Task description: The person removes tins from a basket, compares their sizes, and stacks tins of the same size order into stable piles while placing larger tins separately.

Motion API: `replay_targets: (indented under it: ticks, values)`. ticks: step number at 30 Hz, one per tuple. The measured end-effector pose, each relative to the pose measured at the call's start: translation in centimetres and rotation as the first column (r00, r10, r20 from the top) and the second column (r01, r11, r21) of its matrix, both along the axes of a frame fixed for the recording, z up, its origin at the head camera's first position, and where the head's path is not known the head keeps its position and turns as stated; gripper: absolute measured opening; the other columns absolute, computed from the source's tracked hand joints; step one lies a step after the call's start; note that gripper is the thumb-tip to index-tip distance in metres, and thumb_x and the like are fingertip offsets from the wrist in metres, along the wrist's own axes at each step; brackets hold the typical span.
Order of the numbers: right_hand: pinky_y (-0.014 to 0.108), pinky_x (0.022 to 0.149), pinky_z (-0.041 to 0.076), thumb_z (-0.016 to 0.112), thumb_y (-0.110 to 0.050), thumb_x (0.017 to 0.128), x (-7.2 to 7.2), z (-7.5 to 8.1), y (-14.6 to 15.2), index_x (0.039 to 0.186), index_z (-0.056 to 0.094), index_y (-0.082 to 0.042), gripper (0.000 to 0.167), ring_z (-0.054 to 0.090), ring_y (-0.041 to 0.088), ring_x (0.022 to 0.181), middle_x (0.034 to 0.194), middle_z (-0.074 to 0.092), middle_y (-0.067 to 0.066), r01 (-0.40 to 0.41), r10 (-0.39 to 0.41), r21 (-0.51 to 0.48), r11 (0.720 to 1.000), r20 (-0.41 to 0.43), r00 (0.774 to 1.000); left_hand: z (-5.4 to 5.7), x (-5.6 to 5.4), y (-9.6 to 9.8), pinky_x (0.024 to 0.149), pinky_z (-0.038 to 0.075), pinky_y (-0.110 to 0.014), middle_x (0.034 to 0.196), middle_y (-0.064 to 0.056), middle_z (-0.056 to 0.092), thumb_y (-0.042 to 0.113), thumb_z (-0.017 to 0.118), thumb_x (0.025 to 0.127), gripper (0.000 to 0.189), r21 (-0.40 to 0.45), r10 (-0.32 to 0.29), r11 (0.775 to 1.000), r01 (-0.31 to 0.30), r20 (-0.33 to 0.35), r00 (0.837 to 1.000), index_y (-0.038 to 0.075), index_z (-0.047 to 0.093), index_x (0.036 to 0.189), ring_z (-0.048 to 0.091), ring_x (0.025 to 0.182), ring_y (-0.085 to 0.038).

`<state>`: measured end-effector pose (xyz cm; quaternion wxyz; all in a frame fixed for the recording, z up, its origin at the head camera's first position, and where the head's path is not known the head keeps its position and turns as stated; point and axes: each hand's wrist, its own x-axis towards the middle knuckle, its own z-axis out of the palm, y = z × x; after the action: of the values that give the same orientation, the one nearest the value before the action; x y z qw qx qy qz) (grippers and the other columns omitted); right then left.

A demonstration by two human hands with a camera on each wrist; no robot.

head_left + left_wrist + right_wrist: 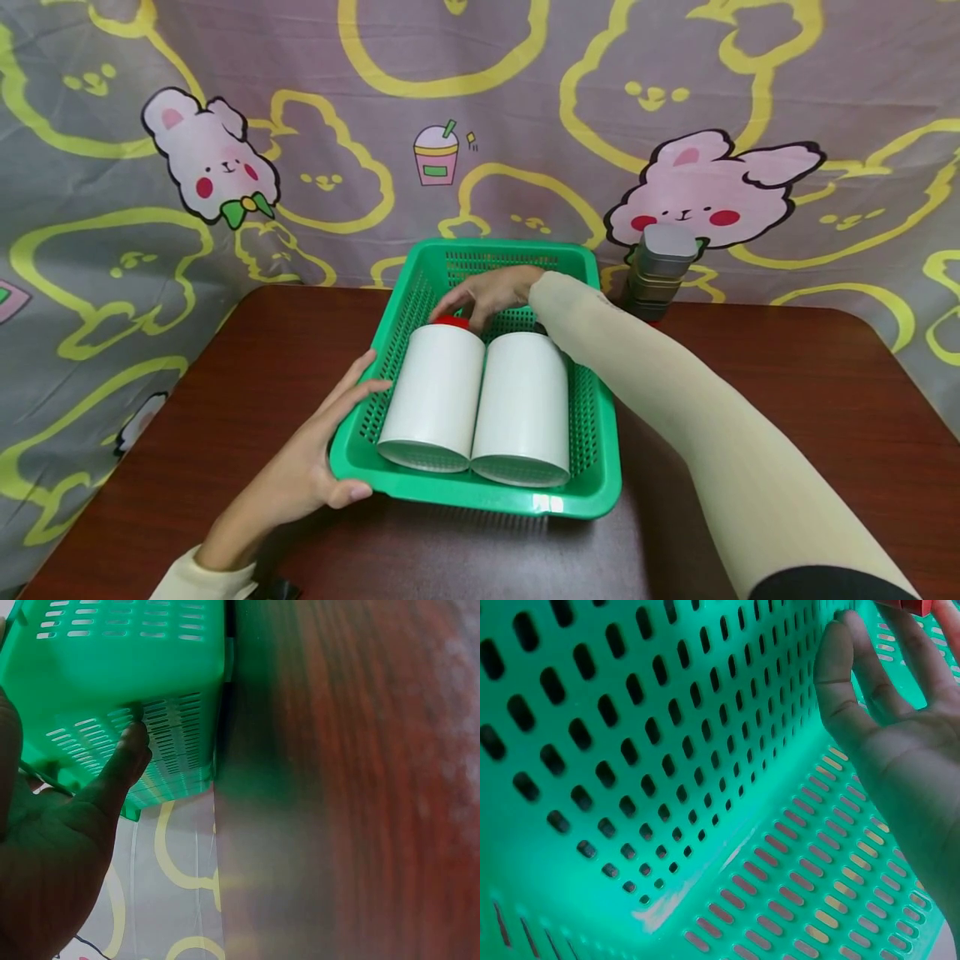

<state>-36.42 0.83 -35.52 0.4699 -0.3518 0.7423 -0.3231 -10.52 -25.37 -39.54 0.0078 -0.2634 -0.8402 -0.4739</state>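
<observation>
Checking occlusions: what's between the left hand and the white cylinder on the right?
The left white cylinder and the green basket's left wall lie between the left hand and the right white cylinder; head view shows it.

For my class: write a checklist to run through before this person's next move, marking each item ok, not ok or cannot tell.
1. Basket steadied: ok; the left hand holds the green basket at its near left corner.
2. Both containers inside: ok; the left white container and right white container lie side by side.
3. Right hand gripping the red cap securely: cannot tell; its fingers are at the cap, but the grip is partly hidden.
4. Right white container's far end fully visible: not ok; the right sleeve partly covers it.
5. Grey-topped stack outside the basket: ok; it stands beyond, to the right.
</observation>
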Motion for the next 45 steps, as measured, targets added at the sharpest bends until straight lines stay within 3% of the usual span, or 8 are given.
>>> replay_targets:
  ticks: [14,21,26,34,41,45]
  values:
    - [0.039,0.096,0.058,0.071,0.008,0.089,0.0,0.0,-0.2,0.145,0.057,-0.01,0.06,0.054,0.028,0.126,0.152,0.055,0.009,0.082,-0.082,-0.011,0.997,-0.024,0.996,-0.3,-0.1,-0.1,0.11,0.041,-0.023,0.178,-0.001,0.011,0.043,0.087,0.076,0.092,-0.009,0.006,1.0,-0.007,-0.01,1.0,0.018,0.047,0.155,0.02,0.158,-0.016]
    - [0.039,0.097,0.058,0.069,0.007,0.089,-0.1,0.3,0.2,0.14,0.06,-0.01,0.055,0.054,0.029,0.13,0.151,0.056,0.01,0.119,-0.122,-0.041,0.992,-0.095,0.988,-0.3,-0.3,-0.2,0.112,0.038,-0.021,0.178,-0.003,0.01,0.044,0.086,0.076,0.092,-0.011,-0.001,1.0,0.001,-0.016,1.0,0.019,0.046,0.155,0.018,0.159,-0.018]
    - [0.039,0.099,0.058,0.073,0.005,0.088,-0.2,0.6,0.3,0.137,0.059,-0.007,0.052,0.056,0.028,0.129,0.144,0.061,0.012,0.129,-0.135,-0.1,0.987,-0.062,0.989,-0.2,-0.1,-0.1,0.112,0.038,-0.021,0.178,-0.003,0.01,0.048,0.086,0.077,0.092,-0.009,-0.002,1.0,0.002,-0.017,1.0,0.018,0.046,0.155,0.018,0.159,-0.013]
    - [0.045,0.104,0.055,0.077,0.005,0.088,-0.4,1.6,1.0,0.133,0.06,-0.005,0.049,0.061,0.028,0.124,0.138,0.066,0.012,0.218,-0.228,-0.186,0.958,-0.036,0.973,-0.2,-0.1,0.0,0.11,0.041,-0.022,0.178,-0.002,0.01,0.044,0.087,0.077,0.092,0.007,0.0,1.0,0.0,0.001,1.0,0.017,0.046,0.155,0.019,0.158,-0.011]
    - [0.056,0.116,0.043,0.072,0.005,0.091,-0.4,2.4,1.6,0.144,0.053,-0.005,0.057,0.056,0.03,0.13,0.151,0.056,0.012,0.315,-0.31,-0.26,0.913,0.059,0.949,-0.3,0.0,0.1,0.11,0.042,-0.022,0.178,-0.003,0.011,0.046,0.086,0.078,0.091,0.0,-0.003,1.0,0.003,-0.009,1.0,0.018,0.047,0.154,0.02,0.157,-0.009]
    - [0.058,0.117,0.041,0.072,0.002,0.093,-0.1,3.2,1.7,0.146,0.053,-0.007,0.058,0.055,0.03,0.131,0.152,0.054,0.011,0.321,-0.33,-0.294,0.9,0.019,0.944,-0.2,0.1,0.0,0.11,0.041,-0.022,0.178,-0.003,0.012,0.044,0.087,0.077,0.091,-0.015,0.006,1.0,-0.006,-0.022,1.0,0.019,0.047,0.155,0.019,0.158,-0.009]
